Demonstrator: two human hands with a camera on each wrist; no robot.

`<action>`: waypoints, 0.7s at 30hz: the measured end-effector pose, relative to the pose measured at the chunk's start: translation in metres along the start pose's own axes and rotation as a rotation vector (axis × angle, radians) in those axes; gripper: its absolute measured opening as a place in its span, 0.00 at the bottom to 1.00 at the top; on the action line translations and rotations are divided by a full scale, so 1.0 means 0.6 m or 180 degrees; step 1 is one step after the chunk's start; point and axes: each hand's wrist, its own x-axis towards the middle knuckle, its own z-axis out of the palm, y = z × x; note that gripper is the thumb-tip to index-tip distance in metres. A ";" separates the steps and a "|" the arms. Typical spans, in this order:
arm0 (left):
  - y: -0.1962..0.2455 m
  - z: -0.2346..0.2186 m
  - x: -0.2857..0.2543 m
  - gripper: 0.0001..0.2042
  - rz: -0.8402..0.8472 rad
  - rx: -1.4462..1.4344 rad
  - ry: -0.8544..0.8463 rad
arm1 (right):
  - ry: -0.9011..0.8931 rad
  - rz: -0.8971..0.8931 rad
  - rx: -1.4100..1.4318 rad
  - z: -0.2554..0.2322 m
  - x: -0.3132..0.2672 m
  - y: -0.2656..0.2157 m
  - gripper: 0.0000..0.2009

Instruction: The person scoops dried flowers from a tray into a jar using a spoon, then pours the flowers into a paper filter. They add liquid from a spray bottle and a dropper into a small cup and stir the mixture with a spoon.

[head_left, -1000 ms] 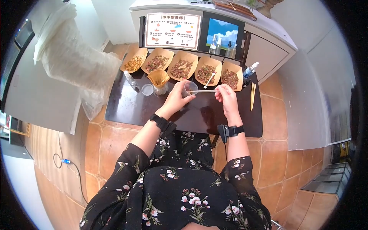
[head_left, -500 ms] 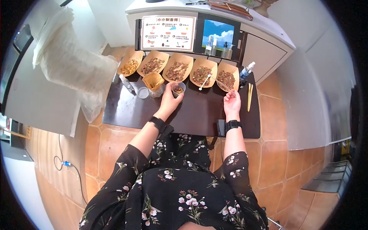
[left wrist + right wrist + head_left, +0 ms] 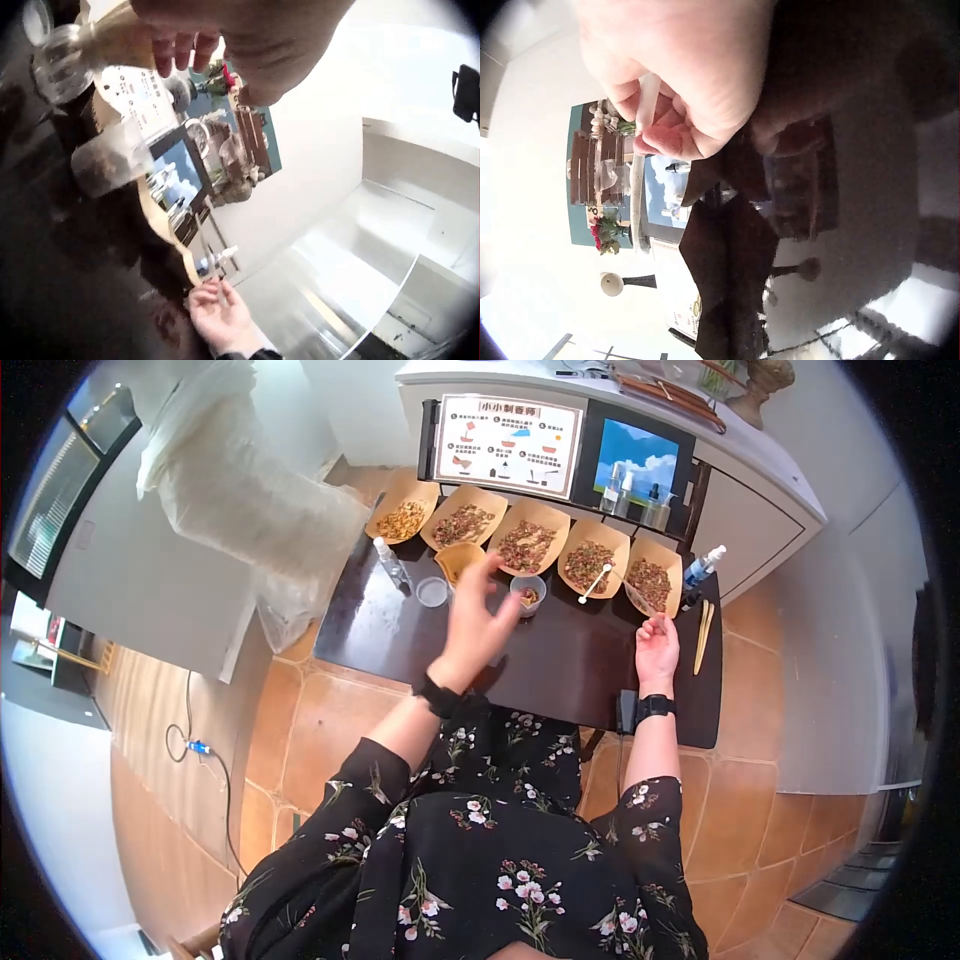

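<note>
My left hand (image 3: 480,622) hangs over the dark table with fingers spread and nothing held. Just right of it stands a clear plastic cup (image 3: 530,600) with dried bits in it, apart from the fingers in the left wrist view. A folded brown paper cone (image 3: 458,560) sits in a clear glass jar (image 3: 64,64), partly hidden behind the left fingers. At the right, my right hand (image 3: 657,650) pinches the pale handle of a thin spoon (image 3: 648,101). The spoon's far end reaches over the rightmost paper tray (image 3: 672,600) of dried petals.
More paper trays (image 3: 431,506) of dried flowers line the table's back edge; a small white spoon (image 3: 594,584) lies across one. A small bottle (image 3: 391,563) and round lid (image 3: 432,592) are at left; a spray bottle (image 3: 705,565) and yellow sticks (image 3: 704,638) at right.
The spoon has left the cup and moved right to the rightmost tray. My left hand has let go of the cup, which now stands on the table, and its fingers have spread.
</note>
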 end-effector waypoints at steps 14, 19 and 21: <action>-0.290 -0.166 0.081 0.36 -0.1263 0.1620 0.1557 | 0.0015 0.0056 -0.0090 -0.001 0.002 0.000 0.08; -0.321 -0.172 0.084 0.26 -0.1596 0.1319 0.1239 | 0.0030 0.0053 -0.0098 -0.001 0.001 0.001 0.07; -0.305 -0.180 0.089 0.18 -0.1512 0.0668 0.1140 | 0.0019 0.0075 -0.0092 -0.001 0.002 0.001 0.07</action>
